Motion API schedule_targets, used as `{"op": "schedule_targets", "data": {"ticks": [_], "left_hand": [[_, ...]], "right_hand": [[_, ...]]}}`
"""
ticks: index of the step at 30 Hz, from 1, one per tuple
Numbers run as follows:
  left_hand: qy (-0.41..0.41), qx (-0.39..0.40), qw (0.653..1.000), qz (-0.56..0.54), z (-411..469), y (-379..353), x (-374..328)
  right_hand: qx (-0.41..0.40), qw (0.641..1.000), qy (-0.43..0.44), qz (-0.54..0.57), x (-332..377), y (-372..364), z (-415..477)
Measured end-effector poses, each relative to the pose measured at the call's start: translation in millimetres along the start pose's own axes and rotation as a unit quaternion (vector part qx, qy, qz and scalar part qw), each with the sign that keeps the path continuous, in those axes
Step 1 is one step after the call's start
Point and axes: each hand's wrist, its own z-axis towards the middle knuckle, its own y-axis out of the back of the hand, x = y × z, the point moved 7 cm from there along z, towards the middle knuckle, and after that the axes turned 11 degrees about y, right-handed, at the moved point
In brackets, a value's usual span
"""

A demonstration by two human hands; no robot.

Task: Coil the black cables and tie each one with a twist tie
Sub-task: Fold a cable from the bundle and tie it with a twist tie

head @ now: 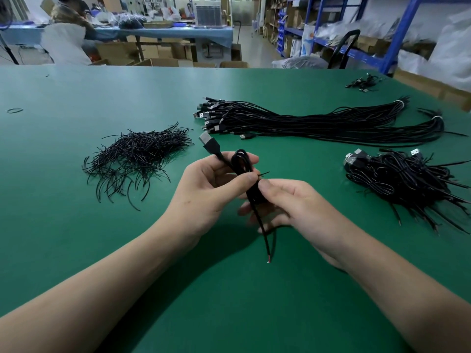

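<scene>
Because the twist tie [264, 173] has to be wound shut, the coiled cable [242, 161] is held above the green table [76, 225] between both hands. The left hand [211, 184] curls thumb and fingers round the loops to keep them bunched, while the right hand [293, 202] pinches the tie's ends. Spare ties [137, 154] lie at ten o'clock, uncoiled cables [318, 121] at one and finished coils [397, 174] at three, probably so each is within easy reach.

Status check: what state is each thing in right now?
Held cable, coiled, tail hanging loose.
Twist tie, at the coil, ends sticking out.
Left grip, holding the coil.
Right grip, pinching the tie.
Spare ties, loose heap.
Long cables, uncoiled, banded.
Right pile, coiled, heaped.
</scene>
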Motion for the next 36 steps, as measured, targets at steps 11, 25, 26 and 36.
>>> {"op": "schedule_targets", "data": {"ticks": [11, 25, 26, 36], "left_hand": [[0.038, 0.009, 0.999, 0.038, -3, -5, 5], [0.033, 0.070, 0.996, -0.054, -3, -15, 6], [0.031, 0.073, 0.995, -0.054, -3, -15, 6], [0.026, 0.064, 0.997, -0.042, -3, -12, 0]], "right_hand": [[-0.067, 0.993, 0.054, -0.084, 7, 16, 1], [-0.060, 0.981, -0.004, 0.186, 3, 10, 1], [-0.059, 0.979, -0.005, 0.197, 4, 10, 1], [-0.028, 0.979, -0.030, 0.201, 0, 5, -2]]}}
